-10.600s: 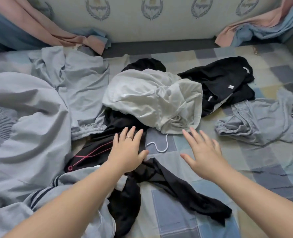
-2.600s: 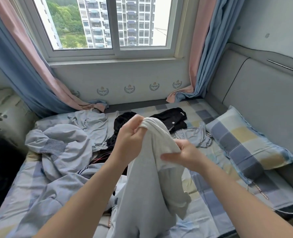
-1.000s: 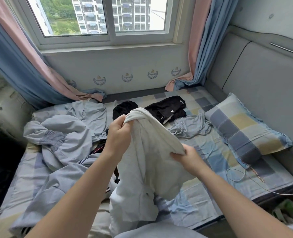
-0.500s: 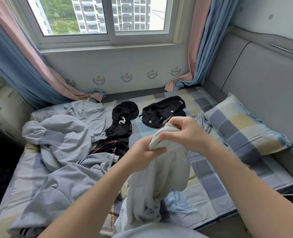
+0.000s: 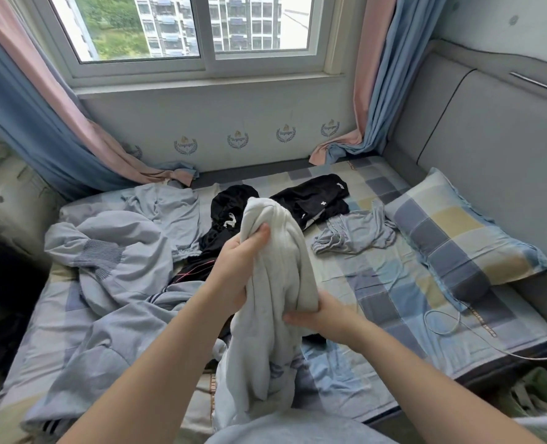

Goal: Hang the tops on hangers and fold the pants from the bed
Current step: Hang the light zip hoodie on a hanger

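One off-white garment (image 5: pixel 285 261) hangs bunched and creased, held up above the near edge of the bed (image 5: pixel 393 283). The left hand (image 5: pixel 238 267) grips its upper part, thumb over the cloth; the right hand (image 5: pixel 318 315) clamps it lower down. Garment type unclear, possibly a top.

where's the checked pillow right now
In the head view the checked pillow lies on the right side of the bed, against the grey padded headboard and just right of the crumpled grey-blue garment.
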